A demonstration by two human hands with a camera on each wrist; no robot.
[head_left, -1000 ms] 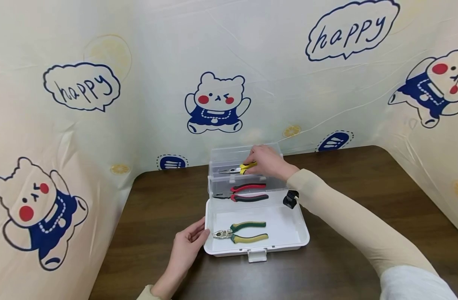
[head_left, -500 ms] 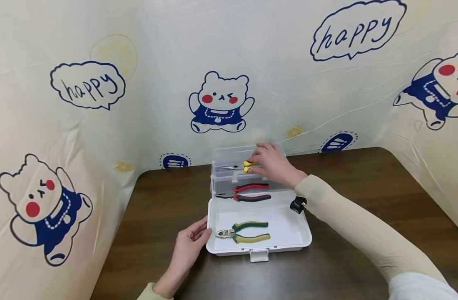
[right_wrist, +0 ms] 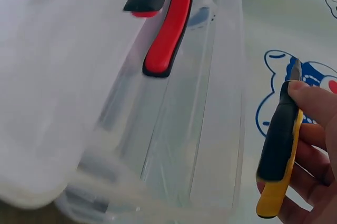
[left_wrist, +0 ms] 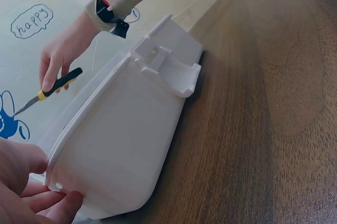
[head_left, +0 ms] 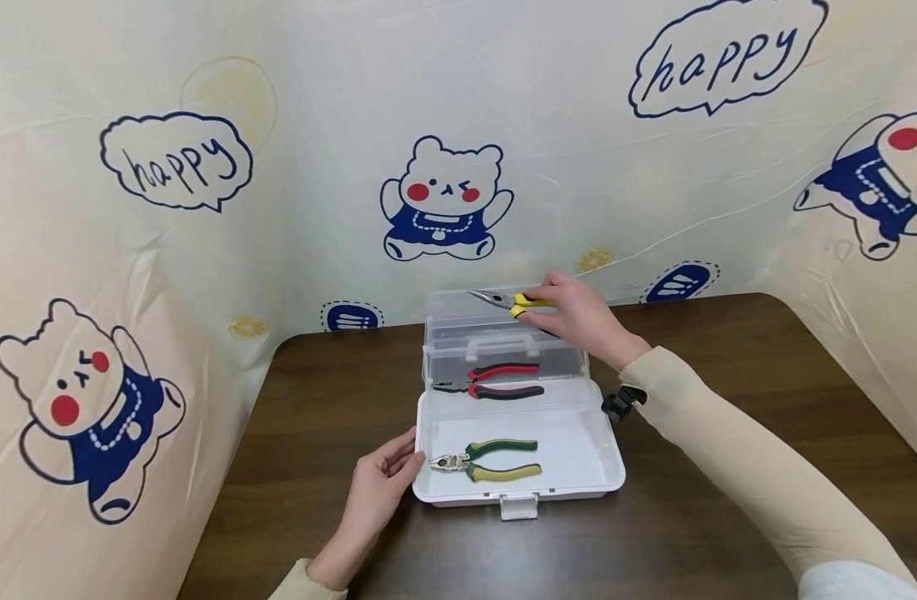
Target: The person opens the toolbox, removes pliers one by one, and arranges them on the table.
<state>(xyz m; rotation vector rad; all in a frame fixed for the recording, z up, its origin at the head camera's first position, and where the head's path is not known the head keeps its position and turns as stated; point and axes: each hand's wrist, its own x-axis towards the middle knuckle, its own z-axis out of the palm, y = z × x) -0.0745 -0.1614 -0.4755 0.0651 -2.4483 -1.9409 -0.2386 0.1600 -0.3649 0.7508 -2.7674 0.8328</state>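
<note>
My left hand [head_left: 379, 483] grips the left rim of an opened white toolbox [head_left: 578, 458], thumb on top and fingers underneath, as the left wrist view shows. My right hand [head_left: 584, 317] holds yellow-and-black needle-nose pliers [right_wrist: 279, 140] by the handles, raised over the back of the box with the slim metal nose pointing left. Combination pliers with green and yellow grips [head_left: 503, 473] lie in the white base. Behind them, red-and-black pliers [head_left: 507, 392] rest with handles spread toward the right.
The box's clear lid section [head_left: 447, 321] stands back toward the patterned curtain [head_left: 316, 167], a clear handle [head_left: 503, 343] on it. A white latch [head_left: 518, 507] juts from the front edge. Brown wooden table [head_left: 338, 392] surrounds the box. A black device [head_left: 622, 403] sits on the right wrist.
My right hand has lifted the needle-nose pliers up and to the right, out from the clear lid section. The left hand stays on the rim; the other pliers lie as before.
</note>
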